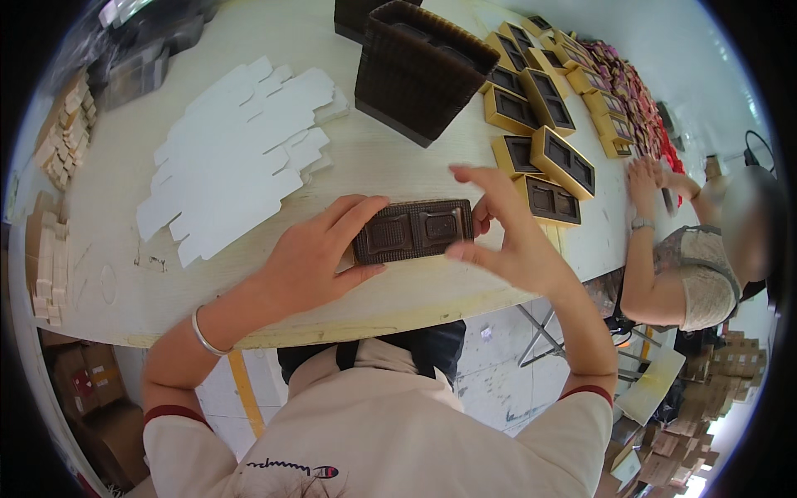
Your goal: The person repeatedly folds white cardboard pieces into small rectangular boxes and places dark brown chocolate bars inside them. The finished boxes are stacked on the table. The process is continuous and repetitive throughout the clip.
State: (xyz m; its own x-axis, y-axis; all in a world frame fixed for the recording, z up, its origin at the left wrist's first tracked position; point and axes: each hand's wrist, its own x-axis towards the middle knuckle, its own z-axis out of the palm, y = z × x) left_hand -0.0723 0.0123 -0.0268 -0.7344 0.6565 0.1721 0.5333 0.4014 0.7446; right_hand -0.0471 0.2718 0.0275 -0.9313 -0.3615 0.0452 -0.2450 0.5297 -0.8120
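A dark brown plastic insert tray [413, 231] with two square hollows lies in front of me, level with the table edge. A thin strip of pale gold shows under its rim, but most of what is beneath is hidden. My left hand [311, 253] grips its left end, thumb on the near side and fingers on the far side. At the right end is my right hand [519, 241], fingers spread, the thumb by the near right corner. Some of its curled fingers are close to the end; whether they touch cannot be made out.
Overlapping white card pieces [232, 158] cover the table's left side. A tall stack of brown trays [419, 75] stands beyond my hands. Gold boxes [552, 202] with dark inserts lie at the far right, near red and purple items. A co-worker [693, 266] sits at the right.
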